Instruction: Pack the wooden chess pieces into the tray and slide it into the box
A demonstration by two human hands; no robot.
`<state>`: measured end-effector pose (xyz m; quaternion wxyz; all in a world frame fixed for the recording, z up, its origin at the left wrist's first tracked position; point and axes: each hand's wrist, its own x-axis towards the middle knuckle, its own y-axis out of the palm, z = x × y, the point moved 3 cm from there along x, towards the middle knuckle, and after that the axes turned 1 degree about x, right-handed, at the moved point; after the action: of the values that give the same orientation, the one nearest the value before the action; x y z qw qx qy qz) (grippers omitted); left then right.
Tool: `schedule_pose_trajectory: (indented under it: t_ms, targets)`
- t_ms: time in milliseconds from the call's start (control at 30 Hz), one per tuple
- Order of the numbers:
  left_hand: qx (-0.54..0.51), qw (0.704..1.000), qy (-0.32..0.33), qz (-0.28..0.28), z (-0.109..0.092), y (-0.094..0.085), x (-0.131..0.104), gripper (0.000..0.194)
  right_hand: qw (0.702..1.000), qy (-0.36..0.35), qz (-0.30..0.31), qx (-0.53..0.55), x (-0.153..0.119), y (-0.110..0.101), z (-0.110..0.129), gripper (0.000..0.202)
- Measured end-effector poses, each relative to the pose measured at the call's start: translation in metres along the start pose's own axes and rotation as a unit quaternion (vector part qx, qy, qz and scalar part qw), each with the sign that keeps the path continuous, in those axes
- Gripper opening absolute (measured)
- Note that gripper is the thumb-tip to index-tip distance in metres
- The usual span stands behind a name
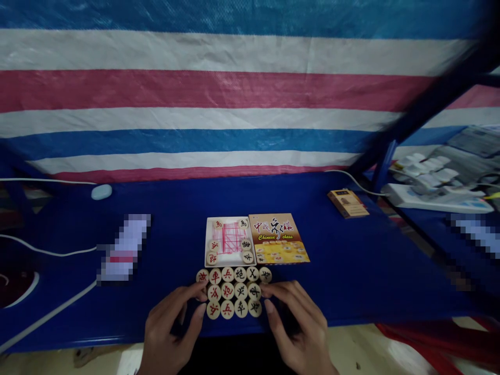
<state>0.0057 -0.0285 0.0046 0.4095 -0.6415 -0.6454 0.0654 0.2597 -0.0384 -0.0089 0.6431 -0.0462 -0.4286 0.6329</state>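
Round wooden Chinese chess pieces [234,291] with red and black characters stand in three rows near the front edge of the table. My left hand [174,317] is at the left end of the rows, its fingertips touching the end pieces and its thumb apart from the index finger. At the right end, my right hand [295,317] mirrors it, fingertips against the end pieces, thumb spread. Just behind lies an open white box [207,245] with several pieces along its two sides and a folded red-lined sheet [230,237]. Its printed Chinese chess lid [279,239] adjoins it.
On the blue table [164,203] are a blurred-out phone [127,247] with a cable, a small pale case [101,192] and a small brown pack [348,203]. A loaded power strip [437,198] stands right. Striped sheeting [214,88] hangs behind.
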Motion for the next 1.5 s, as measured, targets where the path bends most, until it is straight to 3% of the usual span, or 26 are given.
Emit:
schedule_pose_trajectory:
  t_ms: [200, 300, 467, 600, 700, 800, 900, 1200, 1500]
  targets:
    - [-0.003, 0.992, -0.106, -0.062, 0.006, -0.009, -0.002, 0.018, 0.996, 0.073, -0.038, 0.022, 0.008, -0.006, -0.002, 0.021]
    - [0.003, 0.986, -0.138, -0.092, 0.008, -0.021, 0.014, 0.015, 0.995, 0.084, -0.047, 0.024, 0.026, -0.015, -0.004, 0.017]
    - [0.013, 0.994, -0.079, -0.078, 0.001, -0.033, 0.079, 0.016, 0.999, -0.015, -0.027, -0.022, 0.083, -0.027, -0.009, 0.014]
    - [0.031, 0.999, 0.014, -0.016, 0.002, -0.012, 0.133, 0.015, 0.991, -0.072, 0.068, -0.09, 0.134, -0.015, -0.016, 0.021]
    - [0.108, 0.991, 0.068, 0.027, 0.016, 0.01, 0.155, 0.015, 0.973, -0.108, 0.119, -0.163, 0.158, 0.004, -0.024, 0.026]
    - [0.132, 0.988, 0.071, 0.038, 0.036, 0.019, 0.159, 0.016, 0.966, -0.118, 0.133, -0.185, 0.16, 0.019, -0.032, 0.03]
    - [0.154, 0.984, 0.076, 0.045, 0.047, 0.017, 0.154, 0.018, 0.964, -0.119, 0.135, -0.195, 0.151, 0.024, -0.035, 0.033]
    - [0.258, 0.951, 0.146, 0.084, 0.042, 0.03, 0.143, 0.03, 0.952, -0.108, 0.16, -0.237, 0.149, 0.022, -0.04, 0.032]
    - [0.297, 0.935, 0.148, 0.122, 0.042, 0.036, 0.139, 0.035, 0.951, -0.097, 0.178, -0.232, 0.147, 0.024, -0.047, 0.028]
